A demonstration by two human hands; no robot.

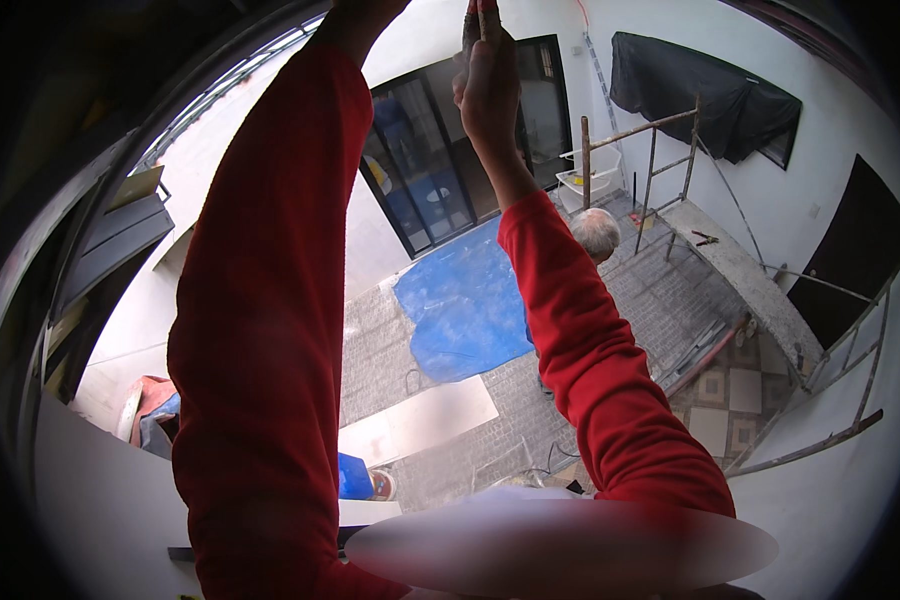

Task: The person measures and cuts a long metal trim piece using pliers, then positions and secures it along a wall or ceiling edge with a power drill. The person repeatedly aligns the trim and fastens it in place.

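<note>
Both my arms, in red sleeves, reach up toward the top edge. My left forearm ends at a bare wrist at the top, and the hand itself lies beyond the picture. My right hand (pixel 488 90) is raised in front of the dark-framed glass sliding door (pixel 422 165), its fingers closed. A narrow upright thing (pixel 469 28) with a reddish tip shows at the fingers. It is cut off by the top edge, so I cannot make out what it is.
Far below, a blue tarp (pixel 465 305) and a pale board (pixel 425 418) lie on the floor. A grey-haired person (pixel 596 233) is beside my right forearm. On the right stand a rusty scaffold frame (pixel 653 175) and a plank (pixel 745 270) with tools. Black sheeting (pixel 695 95) hangs on the white wall.
</note>
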